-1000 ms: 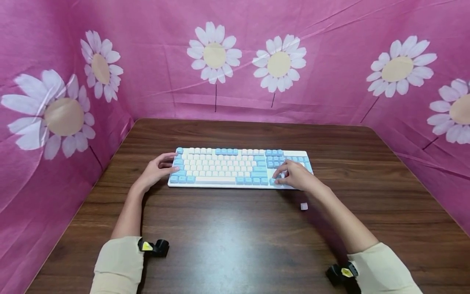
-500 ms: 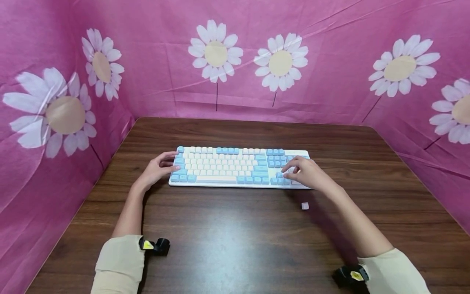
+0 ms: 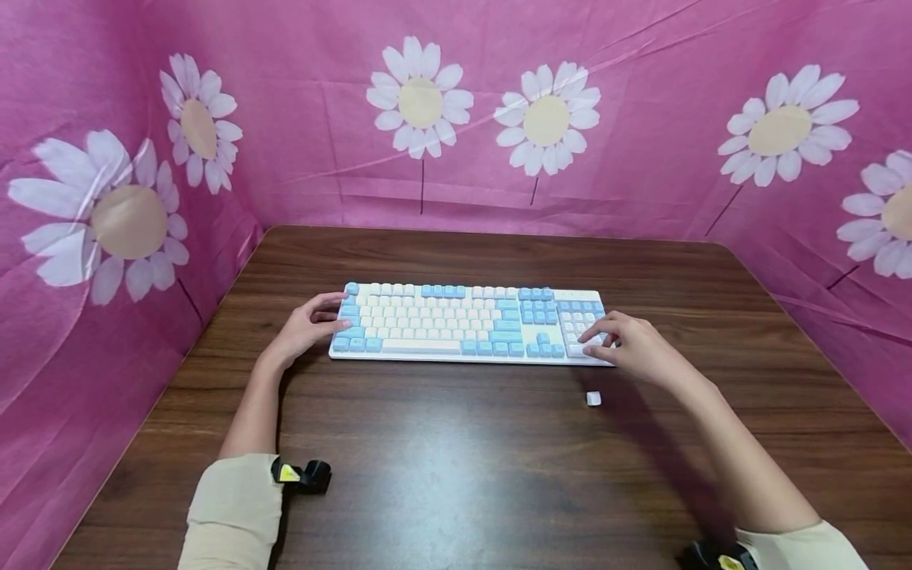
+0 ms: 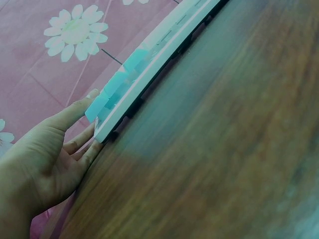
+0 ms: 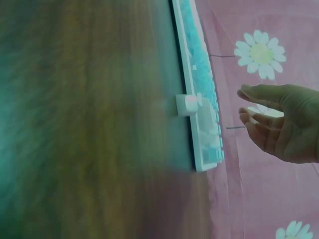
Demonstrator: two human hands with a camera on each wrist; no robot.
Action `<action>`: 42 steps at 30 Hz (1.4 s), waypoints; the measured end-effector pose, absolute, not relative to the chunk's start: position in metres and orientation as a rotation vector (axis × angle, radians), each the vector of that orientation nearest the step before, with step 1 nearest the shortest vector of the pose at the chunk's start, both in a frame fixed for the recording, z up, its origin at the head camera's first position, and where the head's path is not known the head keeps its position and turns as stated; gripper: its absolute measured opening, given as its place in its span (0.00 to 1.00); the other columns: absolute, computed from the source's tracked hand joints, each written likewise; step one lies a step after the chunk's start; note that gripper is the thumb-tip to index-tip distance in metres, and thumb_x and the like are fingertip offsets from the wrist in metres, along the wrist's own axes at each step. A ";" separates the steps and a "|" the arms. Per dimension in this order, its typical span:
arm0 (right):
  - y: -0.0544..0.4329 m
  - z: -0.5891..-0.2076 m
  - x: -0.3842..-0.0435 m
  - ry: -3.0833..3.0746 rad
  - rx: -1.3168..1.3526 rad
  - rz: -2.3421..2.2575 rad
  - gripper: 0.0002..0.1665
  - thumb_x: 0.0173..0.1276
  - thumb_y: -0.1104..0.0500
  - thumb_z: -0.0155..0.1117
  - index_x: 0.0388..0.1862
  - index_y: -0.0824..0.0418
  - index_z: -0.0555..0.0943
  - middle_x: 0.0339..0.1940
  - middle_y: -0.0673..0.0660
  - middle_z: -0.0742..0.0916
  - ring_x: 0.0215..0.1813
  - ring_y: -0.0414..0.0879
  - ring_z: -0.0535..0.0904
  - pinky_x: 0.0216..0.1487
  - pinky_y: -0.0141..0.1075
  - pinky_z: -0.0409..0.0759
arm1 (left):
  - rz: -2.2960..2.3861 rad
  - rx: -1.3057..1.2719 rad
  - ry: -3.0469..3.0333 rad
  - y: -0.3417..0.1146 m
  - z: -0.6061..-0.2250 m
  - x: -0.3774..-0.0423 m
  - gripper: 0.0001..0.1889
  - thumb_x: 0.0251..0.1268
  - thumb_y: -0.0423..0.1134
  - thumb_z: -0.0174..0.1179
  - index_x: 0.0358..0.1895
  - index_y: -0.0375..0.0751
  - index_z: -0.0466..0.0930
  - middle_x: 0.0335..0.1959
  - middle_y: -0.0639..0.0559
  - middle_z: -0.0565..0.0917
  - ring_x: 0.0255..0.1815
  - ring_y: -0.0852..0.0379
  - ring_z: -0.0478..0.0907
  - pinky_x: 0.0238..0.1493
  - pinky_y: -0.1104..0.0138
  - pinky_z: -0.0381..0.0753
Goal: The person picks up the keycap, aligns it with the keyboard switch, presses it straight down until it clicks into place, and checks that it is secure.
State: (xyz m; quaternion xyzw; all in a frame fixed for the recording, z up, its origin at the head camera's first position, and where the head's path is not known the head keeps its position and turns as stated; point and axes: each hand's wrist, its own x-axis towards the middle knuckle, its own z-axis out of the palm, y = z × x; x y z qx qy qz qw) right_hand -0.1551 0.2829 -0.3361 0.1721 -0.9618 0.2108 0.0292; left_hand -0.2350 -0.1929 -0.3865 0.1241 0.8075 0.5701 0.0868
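A white and light-blue keyboard [image 3: 427,323] lies flat on the wooden table. At its left end my left hand [image 3: 302,328] grips the edge; in the left wrist view the thumb of that hand [image 4: 47,164] rests at the light-blue keys and the other fingers touch the side. My right hand [image 3: 637,344] hovers over the number pad, fingers loosely bent and apart from the thumb. Nothing shows between those fingers in the right wrist view, where the hand [image 5: 286,122] is raised clear of the keys. A loose white keycap [image 3: 594,399] sits on the table in front of the number pad.
The brown wooden table [image 3: 442,459] reaches back to a pink cloth [image 3: 285,158] printed with white flowers, which hangs on three sides. Black camera mounts sit at both sleeves, the left mount [image 3: 306,476] beside the left forearm.
My right hand has moved rightward and up off the arrow keys to over the number pad, uncovering those keys. The left hand stays at the keyboard's left end.
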 end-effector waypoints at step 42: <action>0.305 -0.380 -0.126 -3.107 0.709 0.934 0.14 0.53 0.62 0.70 0.41 0.59 0.81 0.26 0.45 0.78 0.29 0.37 0.73 0.29 0.32 0.72 | 1.706 0.384 2.399 -0.197 -0.395 -0.241 0.29 0.61 0.33 0.60 0.65 0.32 0.61 0.63 0.34 0.62 0.57 0.37 0.64 0.50 0.59 0.68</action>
